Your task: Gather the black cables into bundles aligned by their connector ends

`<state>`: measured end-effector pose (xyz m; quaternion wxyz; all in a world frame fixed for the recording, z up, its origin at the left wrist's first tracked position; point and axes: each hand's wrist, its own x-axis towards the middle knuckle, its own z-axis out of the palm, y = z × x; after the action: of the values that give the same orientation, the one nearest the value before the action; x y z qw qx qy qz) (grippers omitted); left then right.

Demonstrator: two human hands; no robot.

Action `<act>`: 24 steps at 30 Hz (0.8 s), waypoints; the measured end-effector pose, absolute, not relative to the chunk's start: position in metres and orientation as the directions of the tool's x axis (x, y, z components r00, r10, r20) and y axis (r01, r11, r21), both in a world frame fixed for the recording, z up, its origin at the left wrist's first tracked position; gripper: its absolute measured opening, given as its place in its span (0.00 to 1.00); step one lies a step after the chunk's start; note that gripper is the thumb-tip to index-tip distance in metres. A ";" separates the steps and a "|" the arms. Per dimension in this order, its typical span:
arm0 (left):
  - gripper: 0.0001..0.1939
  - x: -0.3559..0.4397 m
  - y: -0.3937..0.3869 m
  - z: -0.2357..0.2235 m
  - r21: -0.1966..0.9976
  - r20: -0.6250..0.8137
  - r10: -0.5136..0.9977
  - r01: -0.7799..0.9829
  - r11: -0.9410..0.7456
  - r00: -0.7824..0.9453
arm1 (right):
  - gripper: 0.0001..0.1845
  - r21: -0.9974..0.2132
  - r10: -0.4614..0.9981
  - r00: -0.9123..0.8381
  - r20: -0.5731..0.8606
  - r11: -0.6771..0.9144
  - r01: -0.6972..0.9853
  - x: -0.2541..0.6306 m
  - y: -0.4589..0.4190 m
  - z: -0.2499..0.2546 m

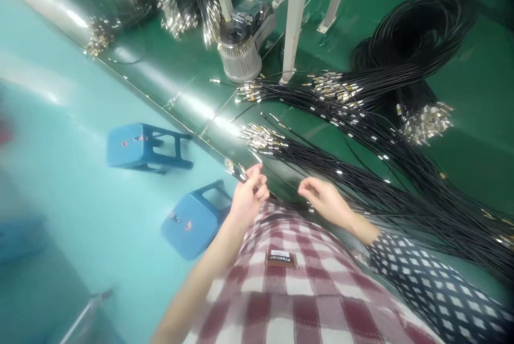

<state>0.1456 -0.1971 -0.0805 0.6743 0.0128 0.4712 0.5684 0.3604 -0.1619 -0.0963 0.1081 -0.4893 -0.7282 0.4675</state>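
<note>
My left hand (251,194) is closed around a few black cables with metal connector ends (235,169), which poke out to the left of the fingers. A single white-tipped cable end (256,156) shows at its fingertips. To the right, my right hand (323,199) has thumb and forefinger pinched together, at what looks like a thin dark cable running between the two hands. Just beyond both hands lies a bundle of black cables (321,159) on the green surface, its silvery connectors (263,137) gathered at the left end.
More cable bundles (337,89) and a large black coil (417,33) lie at the back right. A grey-white machine (241,54) stands by white metal legs (295,17). Further connector bunches (179,12) lie back left. Two blue stools (126,146) are on the floor left of the table edge.
</note>
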 end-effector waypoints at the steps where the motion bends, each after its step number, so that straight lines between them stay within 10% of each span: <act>1: 0.16 0.146 -0.195 -0.077 0.565 -0.601 0.795 -0.746 0.352 -0.080 | 0.10 -0.803 0.813 -0.498 -0.301 0.066 0.592 0.364 -0.165 -0.094; 18: 0.14 0.167 -0.191 -0.046 0.734 -0.489 0.865 -0.590 0.337 -0.114 | 0.14 -0.898 0.706 -0.610 -0.361 -0.087 0.431 0.382 -0.164 -0.084; 24: 0.13 0.169 -0.188 -0.037 0.734 -0.503 0.861 -0.562 0.381 -0.074 | 0.13 -0.906 0.744 -0.654 -0.133 0.176 0.384 0.341 -0.152 -0.048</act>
<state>0.1693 -0.1879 -0.0374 0.6637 0.1495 0.4999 0.5359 0.3412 -0.1515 -0.0483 0.1735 -0.3778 -0.7470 0.5187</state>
